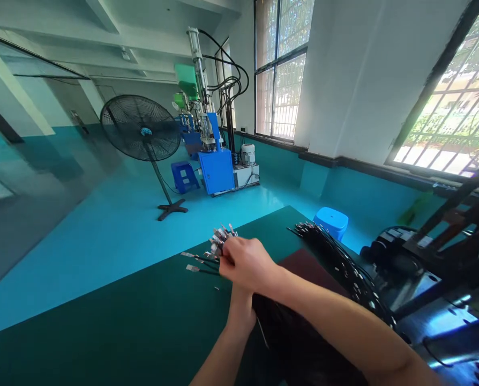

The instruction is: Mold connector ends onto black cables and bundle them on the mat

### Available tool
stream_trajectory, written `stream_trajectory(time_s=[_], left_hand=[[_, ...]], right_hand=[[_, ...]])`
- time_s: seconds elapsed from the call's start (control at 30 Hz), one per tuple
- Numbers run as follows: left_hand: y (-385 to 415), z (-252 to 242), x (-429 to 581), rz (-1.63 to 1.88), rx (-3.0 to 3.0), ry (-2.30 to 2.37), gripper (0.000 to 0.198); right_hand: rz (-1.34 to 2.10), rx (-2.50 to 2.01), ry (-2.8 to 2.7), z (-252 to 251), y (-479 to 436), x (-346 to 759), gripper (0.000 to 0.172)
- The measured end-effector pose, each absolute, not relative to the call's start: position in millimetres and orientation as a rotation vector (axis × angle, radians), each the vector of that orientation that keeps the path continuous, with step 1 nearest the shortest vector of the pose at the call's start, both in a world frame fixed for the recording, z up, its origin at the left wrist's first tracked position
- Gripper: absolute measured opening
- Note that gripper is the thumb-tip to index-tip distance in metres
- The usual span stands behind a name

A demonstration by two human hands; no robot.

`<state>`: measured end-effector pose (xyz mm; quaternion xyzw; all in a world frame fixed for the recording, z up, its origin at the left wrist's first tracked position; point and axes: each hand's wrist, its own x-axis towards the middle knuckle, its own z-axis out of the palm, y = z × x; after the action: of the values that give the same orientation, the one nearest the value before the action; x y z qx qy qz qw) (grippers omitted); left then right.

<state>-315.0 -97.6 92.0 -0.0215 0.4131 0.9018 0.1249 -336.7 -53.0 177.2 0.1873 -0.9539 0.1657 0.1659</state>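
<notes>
A bundle of black cables with flat, pale connector ends is in my right hand, its fingers curled round it just below the tips. My left hand is underneath, against the same bundle, and its fingers are hidden behind the right hand. Several cables stick out to the left of the bundle, among them one with a clear-looking connector. Below the hands the dark cable lengths run toward me over the table and are hard to make out.
On the dark green table, a second pile of black cables lies to the right, beside a dark red sheet. A blue stool stands past the table. Dark machinery is at right; a fan and blue machine stand beyond.
</notes>
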Motion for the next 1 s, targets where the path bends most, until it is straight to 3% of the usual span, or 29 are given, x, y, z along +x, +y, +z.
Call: stream_trajectory(time_s=[0.1, 0.17, 0.27, 0.33, 0.5, 0.67, 0.9, 1.0], left_hand=[[-98, 99, -307, 2.584, -0.015, 1.172, 0.036], [-98, 99, -308, 2.55, -0.008, 1.191, 0.036], [-97, 94, -316, 2.529, -0.034, 1.287, 0.031], [-95, 91, -321, 2.528, -0.062, 1.339, 0.025], [-94, 90, -318, 2.512, -0.09, 1.387, 0.025], [-97, 87, -318, 2.554, -0.097, 1.332, 0.04], [-102, 83, -317, 2.422, -0.097, 1.052, 0.021], [-116, 72, -309, 2.409, 0.003, 0.921, 0.02]], right_hand=[[0.864, 0.375, -2.678, 186, -41, -347, 0.009], [0.917, 0.486, -2.682, 188, -38, -348, 0.007], [0.681, 0.803, -2.534, 195, -42, -344, 0.052], [0.397, 1.01, -2.372, 202, -51, -345, 0.063], [-0.13, 1.362, -2.407, 210, -72, -369, 0.021], [-0.155, 1.289, -2.578, 192, -59, -388, 0.032], [0.06, 1.167, -2.542, 172, -54, -390, 0.03], [0.379, 1.181, -2.513, 174, -53, -390, 0.027]])
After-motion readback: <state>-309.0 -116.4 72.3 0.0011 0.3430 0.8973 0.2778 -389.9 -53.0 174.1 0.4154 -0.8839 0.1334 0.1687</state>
